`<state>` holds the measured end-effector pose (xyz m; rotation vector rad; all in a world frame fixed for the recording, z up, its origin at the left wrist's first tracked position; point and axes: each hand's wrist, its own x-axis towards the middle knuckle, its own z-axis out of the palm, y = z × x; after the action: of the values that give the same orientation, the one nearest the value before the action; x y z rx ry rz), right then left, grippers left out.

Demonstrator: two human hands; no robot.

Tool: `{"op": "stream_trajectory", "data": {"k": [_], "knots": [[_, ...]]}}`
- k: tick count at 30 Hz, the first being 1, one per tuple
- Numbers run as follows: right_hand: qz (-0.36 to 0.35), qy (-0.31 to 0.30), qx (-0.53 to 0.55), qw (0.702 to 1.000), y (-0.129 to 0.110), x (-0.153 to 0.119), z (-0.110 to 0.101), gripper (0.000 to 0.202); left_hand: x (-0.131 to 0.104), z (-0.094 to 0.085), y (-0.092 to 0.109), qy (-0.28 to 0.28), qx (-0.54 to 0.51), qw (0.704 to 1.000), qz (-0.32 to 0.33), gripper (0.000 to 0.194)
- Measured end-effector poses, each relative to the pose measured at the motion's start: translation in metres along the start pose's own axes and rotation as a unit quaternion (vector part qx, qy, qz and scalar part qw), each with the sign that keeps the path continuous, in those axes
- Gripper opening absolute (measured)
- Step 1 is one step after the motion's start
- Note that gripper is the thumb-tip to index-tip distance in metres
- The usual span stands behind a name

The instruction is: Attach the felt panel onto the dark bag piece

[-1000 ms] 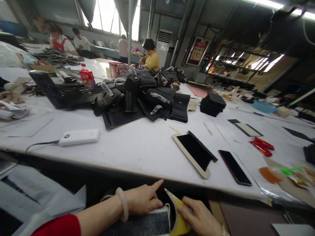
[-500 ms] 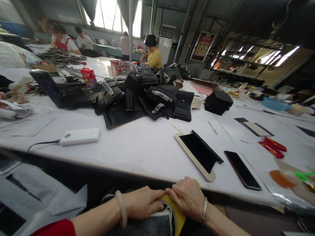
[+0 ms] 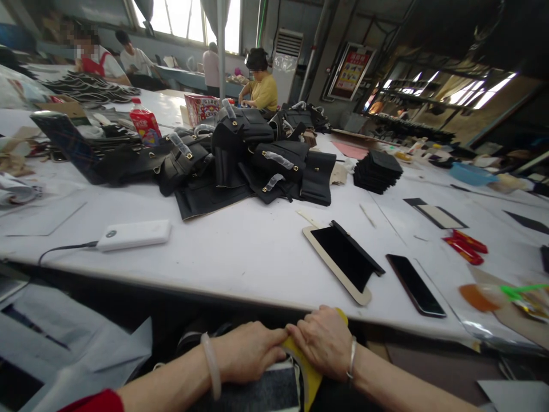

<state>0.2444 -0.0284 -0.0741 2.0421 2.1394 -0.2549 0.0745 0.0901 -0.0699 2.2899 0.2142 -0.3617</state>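
Below the table's near edge, my left hand point(image 3: 249, 352) and my right hand point(image 3: 322, 344) meet with thumbs and fingertips close together. My right hand is closed over a curved yellow strip point(image 3: 314, 384), and a bit of yellow shows beyond its knuckles. The fingers of my left hand press together at the strip's left end. Beneath them lies a dark grey panel point(image 3: 278, 388) with a pale edge, seemingly low at my lap. My fingers hide much of where the strip and the panel meet.
On the white table point(image 3: 223, 257) lie a white power bank point(image 3: 135, 235), a beige-edged black flap piece point(image 3: 343, 260) and a phone point(image 3: 416, 285). Black bags point(image 3: 244, 154) are heaped behind, beside stacked black pieces point(image 3: 377, 171). Several people sit or stand farther back.
The view has shifted slightly, so the table things sit a little higher and farther left. Both hands keep nearly the same grip on the yellow strip.
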Motion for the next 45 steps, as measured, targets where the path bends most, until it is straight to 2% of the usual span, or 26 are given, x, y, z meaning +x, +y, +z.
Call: {"op": "stream_trajectory", "data": {"k": [11,19,26,29,32,36,39,42,43,44,45], "knots": [[0.038,-0.010,-0.013,0.999,-0.008,-0.007,0.009,0.063,0.001,0.005,-0.002,0.017,0.048,0.998,0.047,0.035],[0.076,-0.031,-0.011,0.997,-0.022,-0.014,0.012,0.060,0.002,0.011,-0.005,0.050,0.044,0.994,0.088,0.026],[0.132,-0.029,0.007,0.991,-0.040,-0.025,0.017,0.061,-0.004,0.011,-0.007,0.034,0.016,0.994,0.101,0.027],[0.137,-0.027,0.019,0.990,-0.046,-0.029,0.020,0.064,-0.001,0.007,-0.010,0.007,-0.017,0.996,0.085,0.037],[0.145,-0.021,0.046,0.988,-0.050,-0.031,0.023,0.069,0.006,0.003,-0.012,-0.006,-0.050,0.998,0.037,0.046],[0.170,-0.006,0.126,0.977,-0.052,-0.040,0.034,0.075,0.012,0.003,-0.011,-0.012,-0.084,0.996,-0.019,0.038],[0.195,-0.001,0.248,0.949,-0.047,-0.052,0.044,0.076,0.010,0.004,-0.010,-0.010,-0.105,0.994,-0.033,0.031],[0.224,-0.016,0.406,0.886,-0.039,-0.063,0.049,0.081,0.007,0.004,-0.010,-0.006,-0.113,0.993,-0.039,0.031],[0.236,-0.014,0.463,0.854,-0.037,-0.065,0.050,0.085,0.006,0.004,-0.010,-0.007,-0.114,0.993,-0.038,0.031],[0.247,-0.007,0.538,0.806,-0.036,-0.065,0.050,0.089,0.005,0.004,-0.010,-0.009,-0.114,0.993,-0.037,0.032],[0.252,0.004,0.623,0.740,-0.036,-0.065,0.051,0.090,0.005,0.004,-0.010,-0.012,-0.112,0.993,-0.036,0.033]]}}
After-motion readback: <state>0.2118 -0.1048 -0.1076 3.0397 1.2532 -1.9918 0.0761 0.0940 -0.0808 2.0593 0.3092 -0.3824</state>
